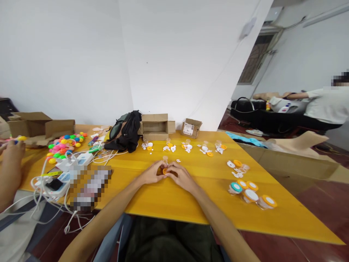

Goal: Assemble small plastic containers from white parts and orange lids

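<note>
Room: white walls, yellow surface (191, 203) ran across the view; a second person stood far off to the right of it, another person's hand (11, 160) rested at its left end.
Landmark: small orange cap (165, 171), held near the middle of the surface.
Done so far: a cluster of closed clear jars with orange and teal lids (249, 193) lay well to the right of the orange cap, which I judged to be finished pieces.
Left to do: several little groups of white bits, orange caps and clear cups (188, 146) sat in a row beyond the orange cap, still loose; more white pieces (236, 169) lay to its right. I judged well over half remained.
Left hand (151, 174): forearm came in low from the near edge, palm down, fingers pressed together and pinching the orange cap from its left.
Right hand (182, 177): mirrored it, wrist flat on the surface, fingers closed on the same cap from its right; both hands touched.
Small clear cup (165, 159): upright just behind the orange cap, untouched.
Other: coloured balls (64, 143), cables and cardboard boxes (155, 125) lay well left and behind.
</note>
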Available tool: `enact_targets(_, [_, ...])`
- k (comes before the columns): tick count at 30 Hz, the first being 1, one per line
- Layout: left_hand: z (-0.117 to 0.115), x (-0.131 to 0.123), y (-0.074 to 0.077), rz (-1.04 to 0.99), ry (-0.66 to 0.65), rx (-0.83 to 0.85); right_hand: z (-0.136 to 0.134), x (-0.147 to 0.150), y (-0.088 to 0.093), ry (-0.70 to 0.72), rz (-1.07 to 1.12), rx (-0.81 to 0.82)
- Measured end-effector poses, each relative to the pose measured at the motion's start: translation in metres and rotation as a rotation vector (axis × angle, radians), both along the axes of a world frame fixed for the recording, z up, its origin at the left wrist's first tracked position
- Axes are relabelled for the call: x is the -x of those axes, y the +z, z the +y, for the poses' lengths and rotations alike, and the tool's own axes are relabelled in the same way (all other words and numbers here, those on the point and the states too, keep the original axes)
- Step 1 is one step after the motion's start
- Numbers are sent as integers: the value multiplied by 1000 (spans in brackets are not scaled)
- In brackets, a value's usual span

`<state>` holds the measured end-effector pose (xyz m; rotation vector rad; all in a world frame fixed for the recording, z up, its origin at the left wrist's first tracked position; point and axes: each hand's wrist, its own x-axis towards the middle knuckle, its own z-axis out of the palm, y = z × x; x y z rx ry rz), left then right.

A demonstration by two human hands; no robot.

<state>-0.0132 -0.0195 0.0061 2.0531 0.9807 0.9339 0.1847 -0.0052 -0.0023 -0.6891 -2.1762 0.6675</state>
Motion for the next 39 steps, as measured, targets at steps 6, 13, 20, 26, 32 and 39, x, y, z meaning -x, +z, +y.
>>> enact_targets(6, [0,-1,1,-4,21,0,2,2,-3,-4,34,31])
enact_targets(13, [-2,-1,5,-147,29,204,4,4,-5,-26,138,113])
enact_targets(20, [2,-4,7,-416,63,366,3,3,-3,-15,263,274])
enact_targets(26, [3,-6,9,-527,112,419,1,0,3,-7,257,228])
enact_targets(32, [0,-9,7,-559,177,439,2,0,2,-14,248,212])
enact_targets(39, [-4,-11,10,-564,181,478,2,1,-2,0,280,197])
